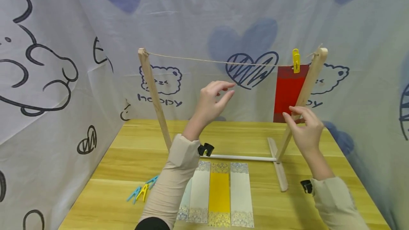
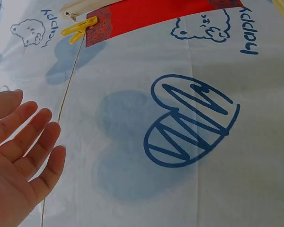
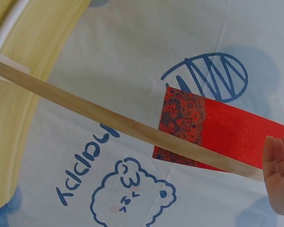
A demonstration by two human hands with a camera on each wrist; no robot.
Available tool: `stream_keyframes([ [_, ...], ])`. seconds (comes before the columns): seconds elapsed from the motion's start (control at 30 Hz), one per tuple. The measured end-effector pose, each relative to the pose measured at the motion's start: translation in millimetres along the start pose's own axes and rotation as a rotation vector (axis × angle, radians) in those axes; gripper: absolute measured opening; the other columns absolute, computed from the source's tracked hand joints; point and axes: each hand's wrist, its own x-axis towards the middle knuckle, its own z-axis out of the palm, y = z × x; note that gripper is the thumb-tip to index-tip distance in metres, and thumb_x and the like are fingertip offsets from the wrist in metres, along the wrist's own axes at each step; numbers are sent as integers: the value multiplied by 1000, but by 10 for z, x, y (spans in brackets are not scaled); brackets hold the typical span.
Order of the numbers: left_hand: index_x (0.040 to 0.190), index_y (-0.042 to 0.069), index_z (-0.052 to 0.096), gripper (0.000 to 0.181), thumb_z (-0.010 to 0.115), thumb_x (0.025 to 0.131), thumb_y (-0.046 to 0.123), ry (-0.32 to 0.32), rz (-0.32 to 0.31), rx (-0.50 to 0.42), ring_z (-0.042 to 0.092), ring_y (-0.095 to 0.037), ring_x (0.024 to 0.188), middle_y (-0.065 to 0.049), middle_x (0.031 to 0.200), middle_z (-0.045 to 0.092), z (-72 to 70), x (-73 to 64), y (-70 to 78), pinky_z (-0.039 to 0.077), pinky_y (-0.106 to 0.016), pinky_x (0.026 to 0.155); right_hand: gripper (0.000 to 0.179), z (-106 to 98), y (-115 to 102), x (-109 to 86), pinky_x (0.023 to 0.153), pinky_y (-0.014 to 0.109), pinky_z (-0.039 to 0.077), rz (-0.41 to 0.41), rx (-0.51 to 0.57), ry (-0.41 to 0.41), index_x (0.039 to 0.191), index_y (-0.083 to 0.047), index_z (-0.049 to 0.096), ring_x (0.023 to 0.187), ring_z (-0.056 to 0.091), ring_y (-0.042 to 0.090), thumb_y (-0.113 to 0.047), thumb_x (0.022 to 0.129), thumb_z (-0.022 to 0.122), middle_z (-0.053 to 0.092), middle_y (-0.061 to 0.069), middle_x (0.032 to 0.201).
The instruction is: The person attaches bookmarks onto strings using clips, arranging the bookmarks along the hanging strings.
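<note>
red strip (image 1: 287,93) hangs from the string (image 1: 191,59) near the string's three o'clock end, pinched by one yellow peg (image 1: 296,61) at the strip's twelve o'clock. with a lone peg biting its top edge, the strip could swivel or slip free if the string is jerked. the right hand (image 1: 306,130), at five o'clock from the strip in the head view, holds nothing, thumb and fingers apart; i cannot tell whether it touches the wooden post (image 1: 312,75), but a knock there might rock everything strung from it. the left hand (image 1: 212,98), at nine o'clock from the strip, is empty too, thumb and fingers parted; snagging the string would shake the peg. toward seven o'clock, a yellow strip (image 1: 219,192) lies loose on the table (image 1: 265,205), so a trailing left sleeve (image 1: 169,184) could push it askew.
</note>
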Motion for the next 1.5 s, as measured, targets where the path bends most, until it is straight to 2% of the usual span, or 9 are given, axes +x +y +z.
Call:
stream_keyframes([
  [0.2, 99, -3, 65, 17, 62, 83, 4, 24, -44, -4, 55, -21, 85, -13, 96, 64, -74, -244, -58, 44, -24, 70, 24, 47, 1, -103, 62, 6, 41, 10, 49, 4, 85, 8, 66, 67, 53, 2, 13, 63, 74, 64, 17, 82],
  [0.3, 98, -3, 65, 17, 62, 83, 4, 39, -70, 10, 56, -22, 85, -13, 94, 64, -108, -369, -93, 45, -25, 70, 26, 70, 12, -154, 62, 5, 40, 18, 61, -3, 85, 9, 65, 69, 51, -2, 15, 61, 74, 63, 18, 81],
  [0.5, 97, -3, 65, 16, 62, 82, 2, 66, -122, 23, 56, -21, 85, -13, 93, 64, -170, -613, -156, 46, -27, 70, 29, 99, 45, -254, 60, 6, 41, 36, 72, -24, 85, 10, 65, 71, 52, -2, 18, 59, 73, 63, 21, 83],
  [0.7, 97, -4, 64, 15, 58, 84, -2, 82, -165, 22, 55, -20, 80, -12, 92, 64, -215, -812, -189, 46, -28, 70, 32, 116, -26, -319, 58, 6, 41, 34, 98, -45, 85, 12, 64, 68, 55, 8, 22, 55, 72, 62, 22, 80],
  [0.87, 98, -3, 64, 15, 58, 84, 0, 86, -221, 50, 56, -22, 83, -12, 94, 64, -259, -975, -200, 45, -29, 72, 32, 107, -235, -307, 58, 4, 40, 17, 127, -52, 84, 15, 63, 71, 53, -1, 24, 55, 70, 61, 26, 78],
  [0.93, 97, -3, 64, 15, 59, 83, -1, 96, -223, 61, 56, -23, 84, -13, 94, 64, -268, -1040, -216, 46, -30, 71, 32, 124, -209, -343, 56, 6, 41, 19, 129, -59, 84, 15, 63, 74, 51, -5, 23, 55, 71, 62, 25, 78],
  [1.07, 95, -5, 64, 14, 61, 82, -2, 130, -218, 77, 57, -23, 82, -14, 93, 65, -292, -1170, -254, 46, -30, 68, 33, 173, -102, -434, 53, 10, 43, 15, 131, -71, 84, 13, 64, 71, 53, -1, 23, 53, 72, 62, 23, 76],
  [1.4, 95, -4, 64, 15, 62, 81, 0, 159, -266, 122, 57, -28, 81, -14, 91, 64, -382, -1528, -328, 47, -41, 65, 30, 199, -300, -552, 54, 11, 44, 59, 177, -129, 84, 16, 62, 77, 50, -7, 23, 56, 70, 61, 21, 77],
  [1.5, 95, -4, 65, 16, 64, 80, 0, 171, -280, 142, 57, -27, 82, -15, 92, 64, -396, -1638, -354, 47, -42, 65, 31, 213, -312, -599, 53, 11, 45, 67, 176, -152, 85, 16, 62, 76, 49, -7, 24, 56, 70, 60, 27, 77],
])
